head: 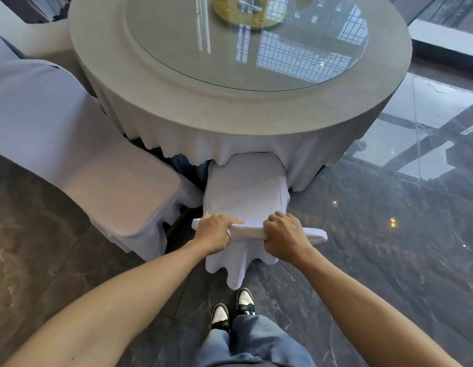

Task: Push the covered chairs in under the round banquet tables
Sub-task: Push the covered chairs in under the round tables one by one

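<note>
While both arms reach forward, the left hand and right hand are each clenched around the top edge of the covered chair backrest. Chair seat front sits tucked beneath the hanging tablecloth of the round surface. Second covered chair stands just left, angled, not pushed in. Glass turntable tops the surface.

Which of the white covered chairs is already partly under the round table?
The white covered chair straight ahead, gripped at its top by the left hand and right hand: its seat slips beneath the tablecloth. The bigger-looking chair on the left stands outside.
</note>
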{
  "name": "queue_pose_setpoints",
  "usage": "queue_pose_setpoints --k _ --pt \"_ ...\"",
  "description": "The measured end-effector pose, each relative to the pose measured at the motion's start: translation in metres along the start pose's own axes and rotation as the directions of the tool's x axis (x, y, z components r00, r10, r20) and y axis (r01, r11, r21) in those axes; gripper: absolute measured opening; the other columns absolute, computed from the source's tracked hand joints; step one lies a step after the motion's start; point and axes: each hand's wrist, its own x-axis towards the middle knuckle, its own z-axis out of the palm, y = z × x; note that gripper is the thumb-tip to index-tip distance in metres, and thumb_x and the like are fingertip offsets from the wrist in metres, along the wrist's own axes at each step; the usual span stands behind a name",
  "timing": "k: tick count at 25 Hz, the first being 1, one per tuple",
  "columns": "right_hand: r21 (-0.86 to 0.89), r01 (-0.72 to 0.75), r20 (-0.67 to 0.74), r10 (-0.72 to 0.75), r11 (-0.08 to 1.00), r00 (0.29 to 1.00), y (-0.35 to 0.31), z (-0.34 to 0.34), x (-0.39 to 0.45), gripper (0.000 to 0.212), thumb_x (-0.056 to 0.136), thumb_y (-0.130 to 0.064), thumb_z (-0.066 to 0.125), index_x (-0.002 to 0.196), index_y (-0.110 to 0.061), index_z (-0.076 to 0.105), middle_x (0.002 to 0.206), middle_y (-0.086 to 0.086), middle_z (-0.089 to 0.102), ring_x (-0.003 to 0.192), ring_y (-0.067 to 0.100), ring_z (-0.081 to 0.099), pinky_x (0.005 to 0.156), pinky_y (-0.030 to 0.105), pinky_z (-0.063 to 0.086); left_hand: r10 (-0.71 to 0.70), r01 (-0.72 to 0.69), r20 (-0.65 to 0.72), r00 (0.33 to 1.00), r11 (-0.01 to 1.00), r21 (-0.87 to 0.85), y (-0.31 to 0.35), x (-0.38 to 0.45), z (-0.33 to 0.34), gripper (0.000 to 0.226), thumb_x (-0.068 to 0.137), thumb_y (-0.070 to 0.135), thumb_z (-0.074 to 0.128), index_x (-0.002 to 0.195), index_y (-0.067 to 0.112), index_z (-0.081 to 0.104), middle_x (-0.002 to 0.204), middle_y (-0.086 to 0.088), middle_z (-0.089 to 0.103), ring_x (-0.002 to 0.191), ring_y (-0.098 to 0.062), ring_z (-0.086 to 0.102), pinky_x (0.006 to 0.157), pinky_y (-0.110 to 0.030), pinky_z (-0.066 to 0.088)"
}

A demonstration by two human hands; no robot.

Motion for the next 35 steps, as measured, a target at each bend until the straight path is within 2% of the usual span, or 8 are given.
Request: queue_pose_setpoints --k 5,9,14,17,21,24,29,35 --pt "0.204 -0.127 -0.006 0.131 0.971 0.991 0.036 0.007 0.013 0.012 0.066 -0.021 0.064 0.077 -0.018 0.066 0.073 -0.004 0.061 0.076 0.022 0.053 0.067 0.034 0.046 -0.003 0.004 -0.061 0.998 1.000 0.020 0.002 0.035 0.001 0.052 0.088 0.004 0.057 0.118 0.045 0.068 0.105 0.002 0.071 0.098 -0.025 0.057 0.086 -0.037 0.042" --pt "0.255 -0.279 0.190 0.235 0.926 0.953 0.034 -0.008 0.032 0.014 0.073 -0.028 0.059 0.085 -0.029 0.067 0.073 -0.005 0.062 0.068 0.024 0.055 0.055 0.031 0.037 -0.032 0.045 -0.130 0.991 0.994 0.099 0.000 0.051 -0.003 0.049 0.081 0.008 0.066 0.111 0.047 0.070 0.096 0.008 0.067 0.094 -0.022 0.054 0.085 -0.038 0.038" --pt "0.272 -0.277 0.157 0.242 0.921 0.958 0.021 -0.012 0.045 0.018 0.076 -0.025 0.059 0.090 -0.029 0.069 0.073 -0.004 0.063 0.067 0.025 0.056 0.056 0.031 0.033 -0.063 0.079 -0.160 0.985 0.993 0.093 -0.013 0.059 -0.012 0.020 0.080 0.027 0.069 0.089 0.045 0.072 0.079 0.011 0.064 0.082 -0.020 0.056 0.075 -0.037 0.040" --pt "0.242 -0.285 0.221 0.234 0.927 0.947 0.017 -0.015 0.052 0.024 0.076 -0.033 0.060 0.099 -0.030 0.068 0.082 -0.003 0.067 0.071 0.023 0.057 0.059 0.030 0.037 -0.057 0.061 -0.070 0.996 0.996 0.061 -0.023 0.055 -0.021 0.039 0.079 0.014 0.065 0.104 0.043 0.070 0.093 0.006 0.067 0.090 -0.024 0.057 0.080 -0.042 0.049" --pt "0.282 -0.304 0.563 0.100 0.910 0.821 0.005 -0.035 0.084 0.040 0.072 -0.046 0.066 0.107 -0.028 0.062 0.093 -0.003 0.065 0.086 0.021 0.060 0.066 0.031 0.041 -0.037 0.043 0.071 0.997 0.994 -0.099 -0.044 0.042 -0.045 0.055 0.082 0.008 0.062 0.131 0.032 0.060 0.124 0.002 0.064 0.110 -0.021 0.057 0.093 -0.044 0.050" --pt "0.273 -0.236 0.654 0.000 0.933 0.756 -0.026 -0.053 0.113 0.045 0.077 -0.046 0.066 0.114 -0.021 0.062 0.106 0.002 0.063 0.096 0.024 0.058 0.076 0.035 0.045 0.000 0.016 0.123 0.992 0.991 -0.132 -0.069 0.029 -0.069 0.051 0.085 0.019 0.063 0.135 0.030 0.057 0.131 0.005 0.062 0.118 -0.015 0.056 0.101 -0.039 0.046" --pt "0.269 -0.197 0.605 -0.006 0.943 0.796 -0.115 -0.073 0.170 0.052 0.089 -0.037 0.059 0.136 -0.015 0.056 0.137 0.005 0.056 0.122 0.024 0.053 0.104 0.038 0.043 0.056 -0.059 0.105 0.993 0.998 0.026 -0.144 0.010 -0.133 0.044 0.093 0.020 0.059 0.136 0.024 0.056 0.137 0.000 0.057 0.123 -0.019 0.053 0.099 -0.034 0.044" --pt "0.172 -0.180 0.495 0.073 0.969 0.866 -0.260 -0.102 0.239 0.041 0.093 -0.031 0.055 0.128 -0.010 0.057 0.131 0.011 0.058 0.112 0.029 0.057 0.095 0.041 0.048 0.204 -0.170 -0.072 0.976 0.931 0.324 -0.276 -0.028 -0.247 0.056 0.090 0.033 0.061 0.144 0.022 0.048 0.146 -0.004 0.050 0.134 -0.023 0.045 0.110 -0.042 0.036"
